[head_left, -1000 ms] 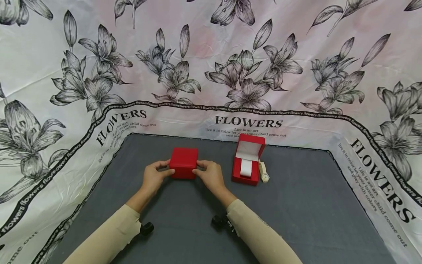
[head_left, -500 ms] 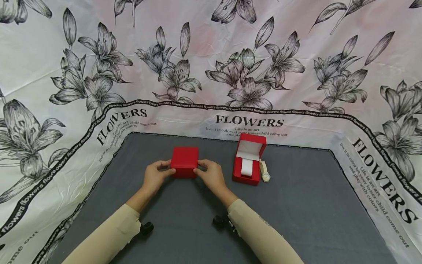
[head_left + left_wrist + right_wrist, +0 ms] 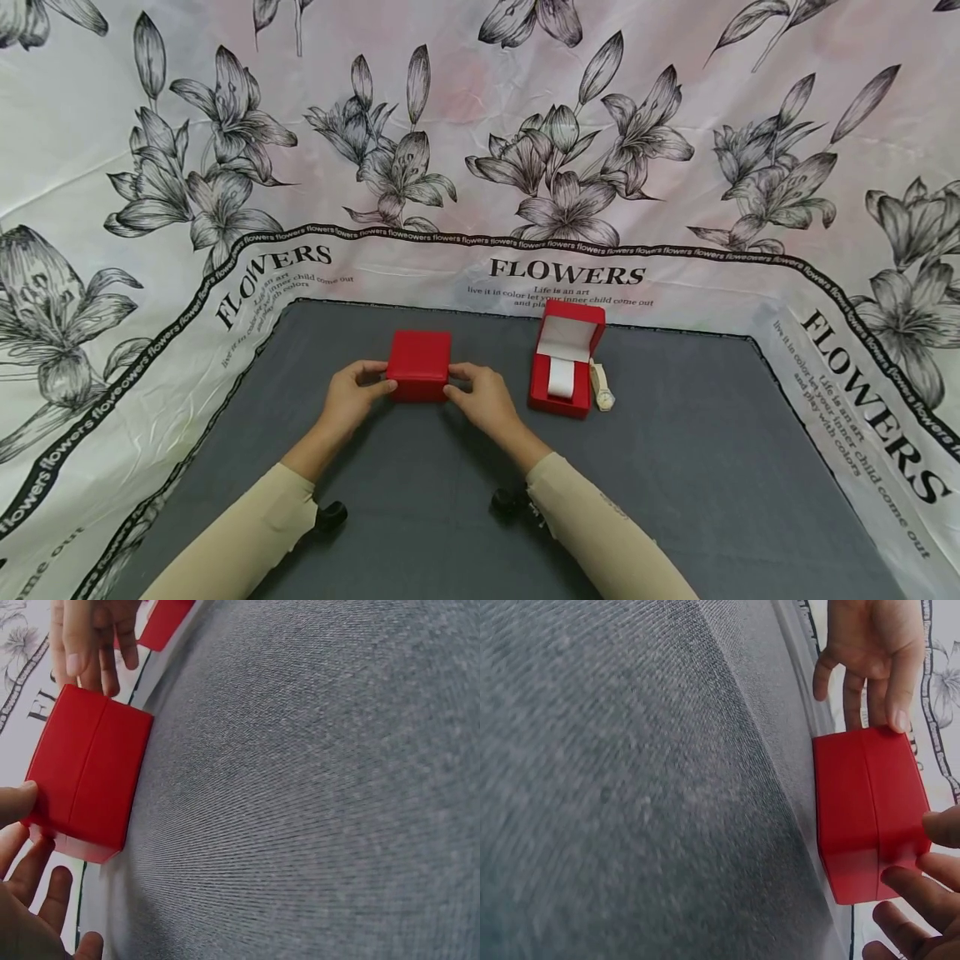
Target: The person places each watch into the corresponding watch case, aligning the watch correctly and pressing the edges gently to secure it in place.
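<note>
Red closed box (image 3: 419, 389): pinching its sides with left hand (image 3: 356, 397) and right hand (image 3: 482, 397) fingers, probably to open; next, ease the lid (image 3: 420, 350) up, can't see the back though.

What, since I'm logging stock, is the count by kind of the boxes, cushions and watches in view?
Boxes: 2, a closed red box and an open red box
Cushions: 1, the white cushion inside the open red box
Watches: 1, the watch beside it
Total: 4
</note>
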`<state>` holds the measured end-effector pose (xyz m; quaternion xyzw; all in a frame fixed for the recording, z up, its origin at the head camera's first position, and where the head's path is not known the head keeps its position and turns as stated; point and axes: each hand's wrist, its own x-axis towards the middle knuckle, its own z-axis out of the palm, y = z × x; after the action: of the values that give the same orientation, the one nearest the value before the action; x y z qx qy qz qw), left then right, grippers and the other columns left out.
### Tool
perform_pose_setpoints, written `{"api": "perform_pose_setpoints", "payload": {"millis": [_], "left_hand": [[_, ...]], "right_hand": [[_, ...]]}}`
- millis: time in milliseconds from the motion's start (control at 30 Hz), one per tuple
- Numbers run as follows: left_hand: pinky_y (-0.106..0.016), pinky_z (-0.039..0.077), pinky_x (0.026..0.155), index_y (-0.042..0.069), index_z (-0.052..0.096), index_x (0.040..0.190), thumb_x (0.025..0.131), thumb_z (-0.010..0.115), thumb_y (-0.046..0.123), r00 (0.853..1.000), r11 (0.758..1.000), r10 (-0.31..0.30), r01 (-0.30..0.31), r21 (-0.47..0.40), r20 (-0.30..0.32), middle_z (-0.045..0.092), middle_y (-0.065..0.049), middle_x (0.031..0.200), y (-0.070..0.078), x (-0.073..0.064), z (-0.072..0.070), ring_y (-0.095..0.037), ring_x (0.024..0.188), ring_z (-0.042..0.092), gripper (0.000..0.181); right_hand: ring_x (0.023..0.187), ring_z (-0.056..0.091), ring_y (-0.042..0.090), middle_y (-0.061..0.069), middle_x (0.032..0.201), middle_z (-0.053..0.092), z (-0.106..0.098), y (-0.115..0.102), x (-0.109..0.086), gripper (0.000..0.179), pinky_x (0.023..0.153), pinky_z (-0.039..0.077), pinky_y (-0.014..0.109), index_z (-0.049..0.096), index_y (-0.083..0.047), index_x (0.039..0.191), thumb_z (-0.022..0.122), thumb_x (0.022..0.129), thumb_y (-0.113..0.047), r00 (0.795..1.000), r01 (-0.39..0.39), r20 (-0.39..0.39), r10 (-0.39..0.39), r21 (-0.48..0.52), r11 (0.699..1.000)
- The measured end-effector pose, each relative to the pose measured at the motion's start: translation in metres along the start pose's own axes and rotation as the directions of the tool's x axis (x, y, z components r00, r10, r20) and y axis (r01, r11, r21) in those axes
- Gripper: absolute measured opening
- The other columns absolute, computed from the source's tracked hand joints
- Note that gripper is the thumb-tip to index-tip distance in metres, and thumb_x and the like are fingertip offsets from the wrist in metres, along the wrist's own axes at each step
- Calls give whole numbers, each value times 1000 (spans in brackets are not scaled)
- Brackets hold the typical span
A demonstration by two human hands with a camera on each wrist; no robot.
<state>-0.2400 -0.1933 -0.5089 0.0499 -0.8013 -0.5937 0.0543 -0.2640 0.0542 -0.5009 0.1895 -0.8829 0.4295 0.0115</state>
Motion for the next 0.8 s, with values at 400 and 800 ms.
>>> {"api": "perform_pose_setpoints", "payload": {"millis": [400, 800], "left_hand": [[-28, 49, 75, 6, 68, 125, 93, 78, 22, 997, 996, 73, -74, 59, 13, 66, -16, 121, 6, -1, -7, -27, 110, 59, 38], [-55, 42, 105, 8, 67, 129, 95, 75, 25, 979, 951, 204, -204, 232, 21, 65, -12, 132, 24, -6, -2, -30, 128, 53, 39]], "right_hand": [[127, 59, 24, 1, 130, 71, -26, 4, -11, 39, 108, 46, 46, 69, -14, 133, 73, 96, -25, 999, 44, 34, -41, -91, 995], [125, 59, 22, 1, 129, 71, -57, 5, -29, 38, 106, 48, 45, 70, -14, 131, 74, 95, -23, 996, 84, 8, -84, -144, 986]]}}
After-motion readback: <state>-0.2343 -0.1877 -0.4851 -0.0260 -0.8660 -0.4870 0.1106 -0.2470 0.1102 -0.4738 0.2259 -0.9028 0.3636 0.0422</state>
